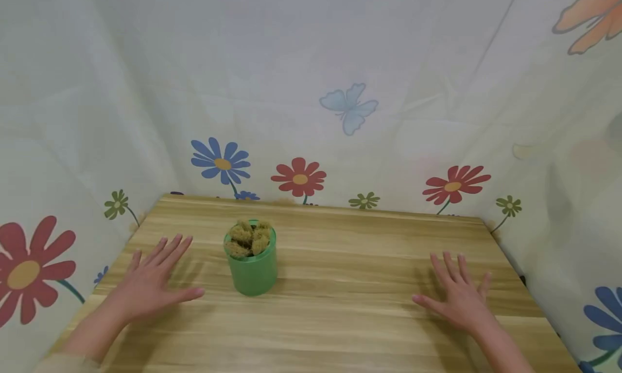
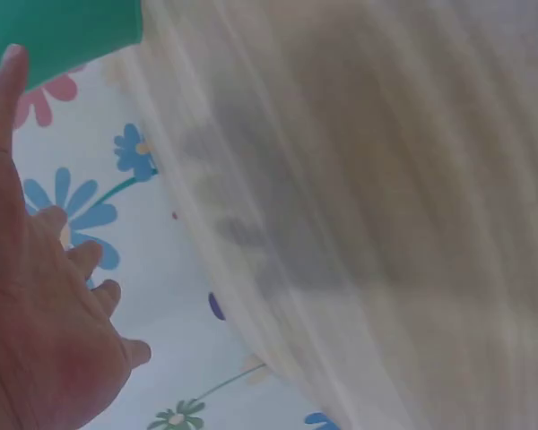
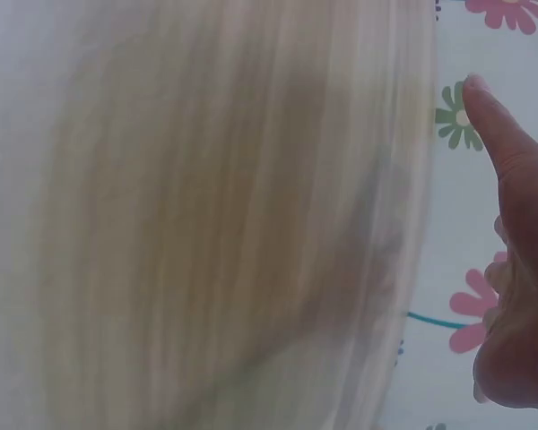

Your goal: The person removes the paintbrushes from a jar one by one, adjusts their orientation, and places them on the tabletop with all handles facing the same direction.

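A green cylindrical pot (image 1: 255, 276) stands upright on the wooden table, left of its middle. Several fuzzy, brownish-yellow clumps (image 1: 249, 239) fill its mouth. To the left of the pot, my left hand (image 1: 150, 286) is held over the table with fingers spread, its thumb pointing toward the pot. Part of the green pot (image 2: 54, 36) shows at the top corner of the left wrist view, beyond the thumb. Far to the right, my right hand (image 1: 459, 297) hovers palm down, fingers spread and holding nothing. Both hands cast shadows on the wood.
The wood-grained table (image 1: 350, 265) has its far edge against a white cloth (image 1: 272, 65) printed with flowers and butterflies. That cloth also hangs along the left and right sides of the table.
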The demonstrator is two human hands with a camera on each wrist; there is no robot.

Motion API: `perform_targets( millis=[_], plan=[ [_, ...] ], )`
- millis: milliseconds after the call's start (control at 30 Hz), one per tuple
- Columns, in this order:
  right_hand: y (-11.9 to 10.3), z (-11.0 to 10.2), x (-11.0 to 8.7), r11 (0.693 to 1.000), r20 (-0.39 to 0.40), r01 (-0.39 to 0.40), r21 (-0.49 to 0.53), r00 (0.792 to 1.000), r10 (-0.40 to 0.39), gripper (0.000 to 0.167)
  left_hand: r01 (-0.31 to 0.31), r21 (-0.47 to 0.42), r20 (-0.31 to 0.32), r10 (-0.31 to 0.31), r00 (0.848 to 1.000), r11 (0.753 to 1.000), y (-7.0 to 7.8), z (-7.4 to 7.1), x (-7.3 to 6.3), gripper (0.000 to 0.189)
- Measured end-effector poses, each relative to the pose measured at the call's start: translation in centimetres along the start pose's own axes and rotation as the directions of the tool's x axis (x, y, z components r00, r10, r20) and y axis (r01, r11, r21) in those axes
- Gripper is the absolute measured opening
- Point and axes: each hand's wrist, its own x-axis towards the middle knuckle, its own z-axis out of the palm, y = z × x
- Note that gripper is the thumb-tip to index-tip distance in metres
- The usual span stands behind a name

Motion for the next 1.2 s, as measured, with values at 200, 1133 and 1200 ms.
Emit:
perform_targets(
  millis=[200,1133,1200],
  plan=[
    [-0.9,-0.1,0.8,1.000,-0.011,0.029,0.007,1.000,-0.029,0.117,-0.069,-0.087,-0.003,0.069,0.998,0.994,0.8,-0.8,1.2,0.122],
    [-4.5,-0.1,3.2,0.989,-0.005,0.120,0.081,0.993,-0.120,0.113,-0.096,-0.712,-0.135,-0.002,0.991,0.696,5.6,3.3,3.3,0.115],
    [-5.0,-0.1,3.4,0.987,-0.005,0.127,0.095,0.992,-0.127,0.113,-0.081,-0.724,-0.140,-0.031,0.990,0.685,5.9,3.9,3.3,0.114]
  ],
)
